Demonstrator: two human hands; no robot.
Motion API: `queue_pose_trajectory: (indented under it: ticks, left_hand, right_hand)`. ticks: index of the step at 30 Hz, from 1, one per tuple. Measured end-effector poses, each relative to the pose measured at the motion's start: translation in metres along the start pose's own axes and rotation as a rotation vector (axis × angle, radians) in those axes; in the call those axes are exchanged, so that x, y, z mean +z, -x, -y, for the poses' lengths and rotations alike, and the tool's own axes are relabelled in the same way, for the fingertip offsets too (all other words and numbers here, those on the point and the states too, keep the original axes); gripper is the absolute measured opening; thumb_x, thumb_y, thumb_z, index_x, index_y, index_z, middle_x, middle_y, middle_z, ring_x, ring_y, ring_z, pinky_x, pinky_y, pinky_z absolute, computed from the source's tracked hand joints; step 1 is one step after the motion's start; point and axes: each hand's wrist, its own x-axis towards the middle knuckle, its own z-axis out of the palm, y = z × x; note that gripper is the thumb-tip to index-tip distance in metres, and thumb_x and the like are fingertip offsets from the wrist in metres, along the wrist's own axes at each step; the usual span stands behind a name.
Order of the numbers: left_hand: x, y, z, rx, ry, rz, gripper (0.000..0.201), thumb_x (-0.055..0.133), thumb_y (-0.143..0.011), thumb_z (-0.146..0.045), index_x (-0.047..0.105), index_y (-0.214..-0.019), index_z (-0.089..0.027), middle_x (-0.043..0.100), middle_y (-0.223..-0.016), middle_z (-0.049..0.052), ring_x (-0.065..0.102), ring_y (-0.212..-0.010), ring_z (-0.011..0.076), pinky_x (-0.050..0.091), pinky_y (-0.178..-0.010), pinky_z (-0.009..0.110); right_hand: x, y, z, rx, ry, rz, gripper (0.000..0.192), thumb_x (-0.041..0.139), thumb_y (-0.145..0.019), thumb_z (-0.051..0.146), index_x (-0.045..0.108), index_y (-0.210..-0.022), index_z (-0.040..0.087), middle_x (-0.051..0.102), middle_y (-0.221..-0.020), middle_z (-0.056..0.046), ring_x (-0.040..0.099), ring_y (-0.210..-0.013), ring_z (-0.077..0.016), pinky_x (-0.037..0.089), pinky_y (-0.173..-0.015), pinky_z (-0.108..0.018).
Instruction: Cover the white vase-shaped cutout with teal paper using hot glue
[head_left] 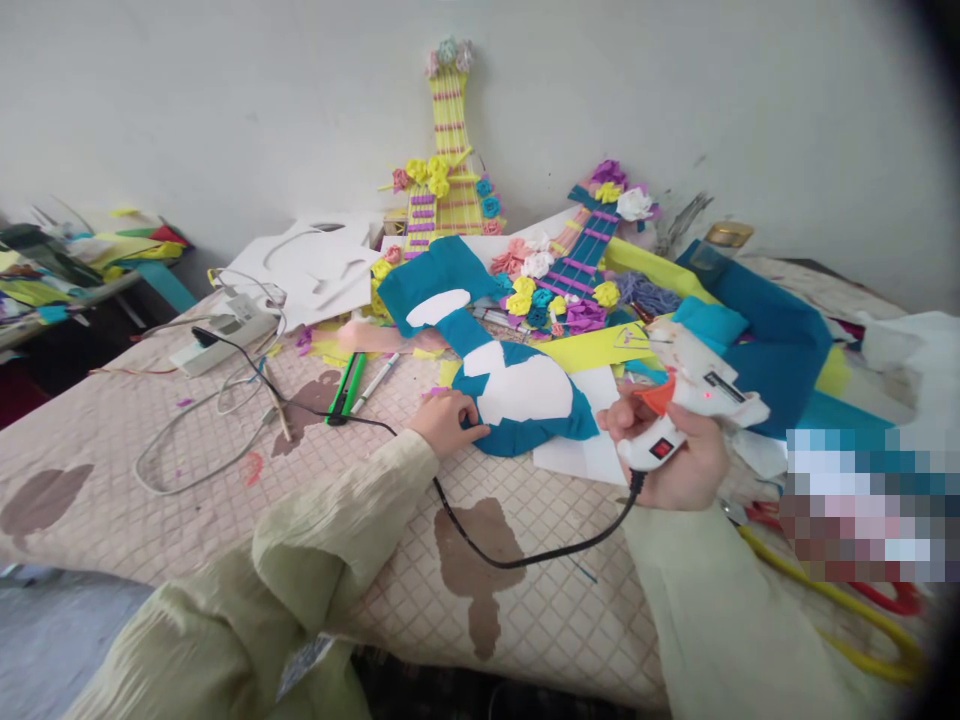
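Right hand (679,465) wrapped around the glue gun (686,410), nozzle just beside the teal guitar cutout (517,395) on the bed; left hand (448,420) fingertips pressing its edge. Could burn those close fingers, or snag the black cord (495,555) and jerk the piece askew.

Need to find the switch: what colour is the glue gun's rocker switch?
Red, on the white glue gun in the right hand; head view.

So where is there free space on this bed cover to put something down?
Bare quilted cover lies left of the black cord, between the white cable loop and the near edge. Crowded: around the teal guitar cutout, under the left hand, and the felt sheets beyond the glue gun.
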Motion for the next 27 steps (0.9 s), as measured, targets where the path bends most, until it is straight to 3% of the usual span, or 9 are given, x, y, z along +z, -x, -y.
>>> queue_pose_trajectory:
  ticks: [6,12,17,23,27]
  left_hand:
    - [-0.001,-0.002,-0.018,0.044,-0.052,-0.009,0.015,0.062,-0.068,-0.033,0.062,-0.068,-0.019,0.056,-0.067,-0.001,0.051,-0.069,0.0154,0.036,-0.069,0.029]
    - [0.012,0.000,-0.046,0.125,-0.052,0.008,0.017,0.062,-0.071,-0.037,0.064,-0.075,-0.021,0.062,-0.078,0.001,0.051,-0.081,0.0189,0.033,-0.074,0.034]
    - [0.020,0.001,-0.047,0.136,-0.009,-0.014,0.011,0.065,-0.068,-0.027,0.063,-0.076,-0.020,0.060,-0.078,-0.001,0.052,-0.083,0.0179,0.031,-0.073,0.033]
    - [0.024,-0.002,-0.047,0.144,0.029,-0.042,0.015,0.056,-0.076,-0.032,0.062,-0.072,-0.019,0.062,-0.077,0.000,0.052,-0.082,0.0176,0.030,-0.074,0.035]
    - [0.025,-0.007,-0.052,0.115,0.029,-0.033,0.016,0.059,-0.074,-0.035,0.062,-0.076,-0.020,0.063,-0.079,0.000,0.053,-0.084,0.0186,0.029,-0.073,0.035]
  right_hand:
    - [-0.001,-0.001,0.001,-0.004,-0.118,0.018,0.026,0.046,-0.066,0.037,0.064,-0.071,0.019,0.048,-0.051,-0.002,0.042,-0.048,-0.0122,0.037,-0.053,-0.031]
    - [-0.002,-0.002,0.001,-0.020,-0.149,0.011,0.026,0.046,-0.066,0.035,0.065,-0.070,0.019,0.048,-0.053,-0.002,0.043,-0.049,-0.0121,0.037,-0.052,-0.030]
    - [-0.003,-0.003,0.003,-0.023,-0.174,0.000,0.023,0.048,-0.064,0.034,0.063,-0.072,0.019,0.049,-0.054,-0.001,0.043,-0.048,-0.0121,0.036,-0.049,-0.029]
    - [0.000,-0.002,0.006,-0.010,-0.171,-0.022,0.019,0.047,-0.063,0.033,0.059,-0.070,0.020,0.049,-0.053,0.000,0.045,-0.050,-0.0129,0.038,-0.052,-0.030]
    - [-0.002,-0.003,0.006,0.000,-0.187,-0.024,0.019,0.048,-0.063,0.034,0.059,-0.070,0.019,0.050,-0.052,0.000,0.043,-0.049,-0.0113,0.037,-0.053,-0.029]
